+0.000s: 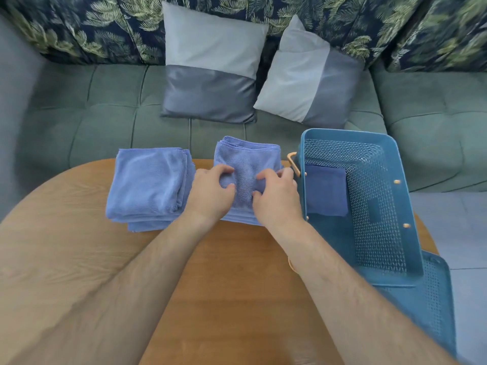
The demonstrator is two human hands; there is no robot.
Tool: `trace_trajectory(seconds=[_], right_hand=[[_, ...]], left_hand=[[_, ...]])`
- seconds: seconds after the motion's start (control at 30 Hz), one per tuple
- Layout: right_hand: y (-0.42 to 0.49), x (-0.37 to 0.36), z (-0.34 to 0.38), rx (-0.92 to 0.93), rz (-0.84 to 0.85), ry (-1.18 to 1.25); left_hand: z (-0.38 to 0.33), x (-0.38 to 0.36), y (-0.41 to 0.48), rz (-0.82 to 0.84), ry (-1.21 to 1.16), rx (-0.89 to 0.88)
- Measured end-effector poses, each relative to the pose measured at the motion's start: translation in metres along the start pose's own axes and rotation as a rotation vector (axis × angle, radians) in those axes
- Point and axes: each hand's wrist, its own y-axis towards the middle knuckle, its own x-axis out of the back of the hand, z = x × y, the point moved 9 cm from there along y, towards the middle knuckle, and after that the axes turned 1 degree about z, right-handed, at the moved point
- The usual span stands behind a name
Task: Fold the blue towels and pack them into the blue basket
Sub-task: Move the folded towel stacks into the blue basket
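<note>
Two piles of blue towels lie at the far edge of the wooden table [237, 272]. The left pile [147, 185] is folded and untouched. On the middle pile [246, 159], my left hand [210, 191] and my right hand [276, 196] both pinch the top towel, bunching its cloth between thumbs and fingers. The blue basket [379, 275] stands at the right of the table, right beside my right hand. One folded blue towel [325, 191] lies flat inside it at its far left corner.
A green sofa [92, 106] runs behind the table, with two grey two-tone cushions [210, 67] leaning on a leaf-patterned back. The basket has tan handles [293, 163] and overhangs the table's right edge.
</note>
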Motion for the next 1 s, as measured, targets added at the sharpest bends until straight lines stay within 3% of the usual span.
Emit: trace_trajectory(seconds=[0.13,0.37,0.63,0.87,1.0], right_hand=[[-0.006,0.002,0.004,0.086,0.033,0.088],[-0.045,0.022,-0.009,0.218,0.111,0.102],[-0.071,0.097,-0.086,0.186,0.123,-0.070],[-0.052,0.087,-0.181,0.052,0.278,-0.270],[-0.036,0.042,-0.213,0.012,0.469,-0.309]], left_hand=[[0.000,0.001,-0.006,0.076,-0.155,0.058],[-0.040,-0.011,-0.056,0.135,-0.148,-0.157],[-0.132,-0.071,-0.108,0.232,0.154,-0.426],[-0.164,-0.173,-0.114,0.376,0.522,-0.387],[-0.128,-0.219,-0.094,0.523,0.614,-0.179]])
